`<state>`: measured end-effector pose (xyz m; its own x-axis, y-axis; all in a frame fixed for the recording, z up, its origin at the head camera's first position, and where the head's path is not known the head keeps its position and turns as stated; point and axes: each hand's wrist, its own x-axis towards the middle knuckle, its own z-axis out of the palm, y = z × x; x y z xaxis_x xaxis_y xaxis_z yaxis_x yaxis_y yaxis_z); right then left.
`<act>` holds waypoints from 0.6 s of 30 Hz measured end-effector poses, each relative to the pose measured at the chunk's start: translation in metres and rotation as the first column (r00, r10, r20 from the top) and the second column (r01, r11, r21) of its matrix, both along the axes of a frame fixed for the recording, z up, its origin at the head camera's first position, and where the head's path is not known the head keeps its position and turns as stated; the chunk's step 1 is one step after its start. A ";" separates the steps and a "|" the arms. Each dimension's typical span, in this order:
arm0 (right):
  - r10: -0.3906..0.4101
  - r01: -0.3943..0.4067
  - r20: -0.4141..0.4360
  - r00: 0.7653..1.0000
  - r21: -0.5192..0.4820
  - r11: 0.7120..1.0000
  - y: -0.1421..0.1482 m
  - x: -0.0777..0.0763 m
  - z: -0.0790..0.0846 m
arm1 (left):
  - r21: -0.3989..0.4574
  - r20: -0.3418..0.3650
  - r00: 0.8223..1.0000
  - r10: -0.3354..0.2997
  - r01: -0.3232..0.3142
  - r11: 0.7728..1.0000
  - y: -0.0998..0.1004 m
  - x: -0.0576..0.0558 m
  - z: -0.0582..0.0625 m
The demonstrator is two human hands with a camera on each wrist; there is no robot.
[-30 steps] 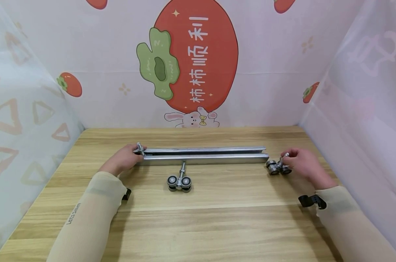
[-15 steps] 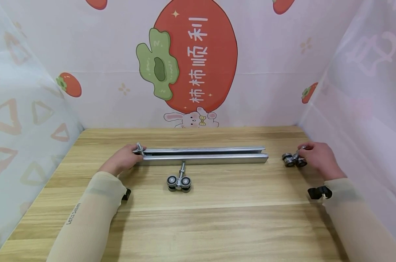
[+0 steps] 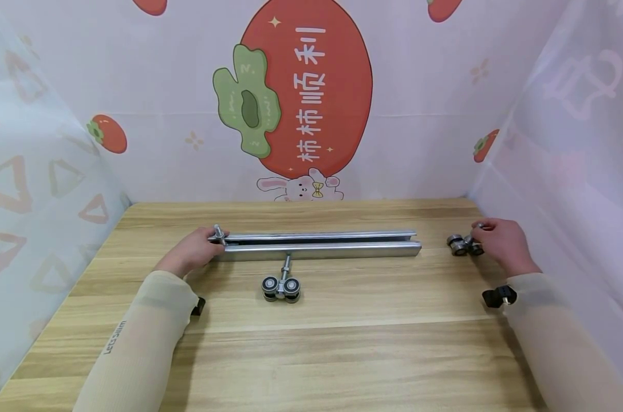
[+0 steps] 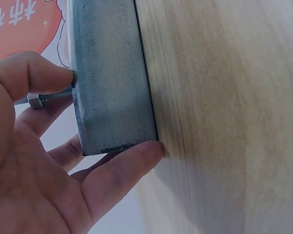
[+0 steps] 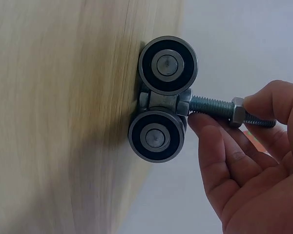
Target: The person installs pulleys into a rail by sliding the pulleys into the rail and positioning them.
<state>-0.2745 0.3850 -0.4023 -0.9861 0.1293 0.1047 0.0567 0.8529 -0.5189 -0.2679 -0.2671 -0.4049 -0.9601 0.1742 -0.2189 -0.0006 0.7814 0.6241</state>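
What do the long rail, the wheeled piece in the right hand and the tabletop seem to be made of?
The rail: metal, possibly galvanised steel, with a dull silver-grey, slightly scuffed face.
The wheeled piece: shiny, silvery metal, likely steel, with glints on its threaded bolt; its black rings look like rubber or plastic.
The tabletop: wood or wood-look laminate, smooth, with streaky grain.

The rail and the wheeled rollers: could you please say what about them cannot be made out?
Head view: the left end of the rail, partly behind the left grip; threads of the loose roller, too small to count.
Left wrist view: the foot of the bolt, behind the rail's wall; the rail's far end, cut off by the top edge.
Right wrist view: the far side of the held roller, mostly behind its near wheels.
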 end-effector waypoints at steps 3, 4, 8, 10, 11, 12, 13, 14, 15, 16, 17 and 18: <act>0.004 -0.004 0.000 1.000 -0.015 1.000 -0.007 -0.001 0.000 | 0.003 0.008 1.000 0.006 -0.006 1.000 0.000 0.001 0.001; 0.013 -0.013 -0.001 1.000 -0.020 1.000 -0.009 -0.001 0.000 | 0.000 0.009 1.000 0.005 -0.005 1.000 0.000 0.001 0.001; 0.054 -0.054 -0.007 0.999 -0.031 0.998 -0.022 -0.002 0.000 | -0.006 0.010 1.000 -0.001 0.001 1.000 0.000 0.001 0.002; 0.078 -0.078 -0.012 0.997 -0.028 0.997 -0.028 -0.003 0.000 | -0.003 0.010 1.000 -0.004 0.004 1.000 0.000 0.001 0.001; 0.088 -0.088 -0.013 0.996 -0.027 0.996 -0.031 -0.004 -0.001 | 0.001 0.011 1.000 -0.004 0.004 1.000 0.000 0.000 0.001; 0.094 -0.094 -0.013 0.995 -0.022 0.995 -0.035 -0.004 -0.001 | 0.002 0.010 1.000 -0.005 0.005 1.000 0.000 0.000 0.000; 0.099 -0.099 -0.010 0.995 -0.019 0.995 -0.038 -0.005 -0.002 | 0.004 0.010 1.000 -0.004 0.004 1.000 0.000 0.000 0.000; 0.103 -0.103 -0.011 0.995 -0.015 0.995 -0.041 -0.006 -0.002 | 0.004 0.008 1.000 -0.007 0.007 1.000 -0.001 0.000 0.000; 0.105 -0.106 -0.011 0.994 -0.013 0.994 -0.044 -0.006 -0.002 | 0.003 0.007 1.000 -0.005 0.005 1.000 -0.001 0.000 0.000; 0.106 -0.107 -0.013 0.994 -0.006 0.994 -0.046 -0.007 -0.003 | 0.003 0.006 1.000 -0.005 0.005 1.000 -0.001 0.000 -0.001; 0.108 -0.108 -0.012 0.994 -0.002 0.994 -0.049 -0.007 -0.003 | 0.002 0.004 1.000 -0.006 0.006 1.000 -0.002 -0.001 -0.001; 0.107 -0.107 -0.008 0.994 -0.001 0.994 -0.052 -0.008 -0.003 | 0.000 0.002 1.000 -0.007 0.007 1.000 -0.002 -0.001 -0.001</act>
